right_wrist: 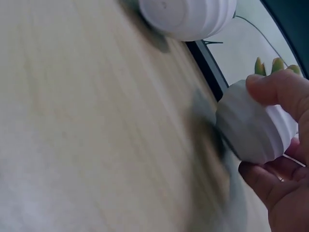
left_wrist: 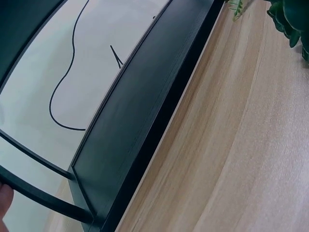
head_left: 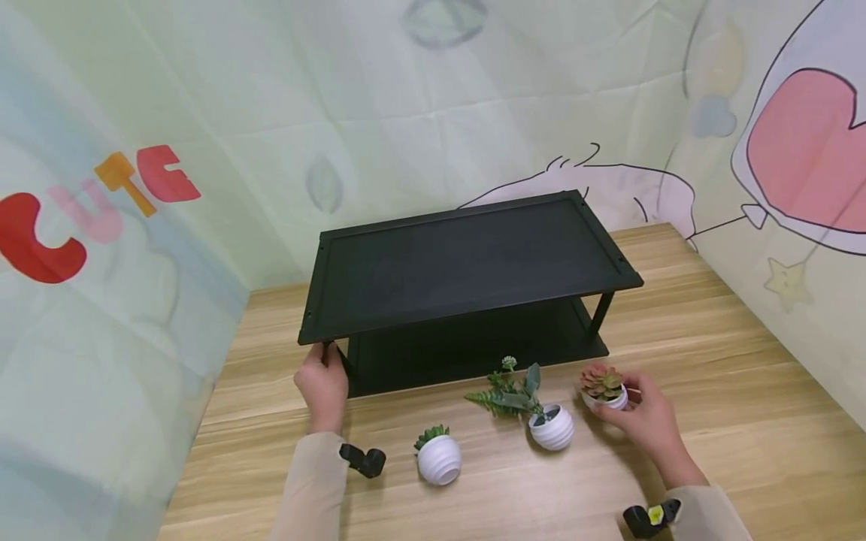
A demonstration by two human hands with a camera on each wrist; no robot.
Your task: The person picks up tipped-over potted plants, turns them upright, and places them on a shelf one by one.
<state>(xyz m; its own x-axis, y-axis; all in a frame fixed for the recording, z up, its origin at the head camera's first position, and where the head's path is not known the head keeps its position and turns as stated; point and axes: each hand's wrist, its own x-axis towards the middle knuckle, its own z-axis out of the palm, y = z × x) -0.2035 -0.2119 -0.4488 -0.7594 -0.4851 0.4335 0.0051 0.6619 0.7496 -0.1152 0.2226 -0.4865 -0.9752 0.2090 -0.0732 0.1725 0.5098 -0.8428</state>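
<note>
A black two-tier shelf (head_left: 460, 263) stands at the back of the table. My left hand (head_left: 322, 387) grips its front left post just under the top board. In the left wrist view only a bit of the fingers (left_wrist: 5, 200) shows against that post (left_wrist: 46, 195). My right hand (head_left: 646, 417) holds a small reddish potted succulent (head_left: 602, 382) by its ribbed white pot (right_wrist: 253, 123), thumb and fingers around the sides. The pot is in front of the shelf's right end, and its shadow falls on the wood below it in the right wrist view.
On the wooden table (head_left: 717, 353), a white pot with leafy sprigs (head_left: 551, 428) lies tipped toward the shelf, left of my right hand. Another white pot with a green succulent (head_left: 440, 458) lies tilted farther left. Printed fabric (head_left: 203, 90) hangs behind and beside the table.
</note>
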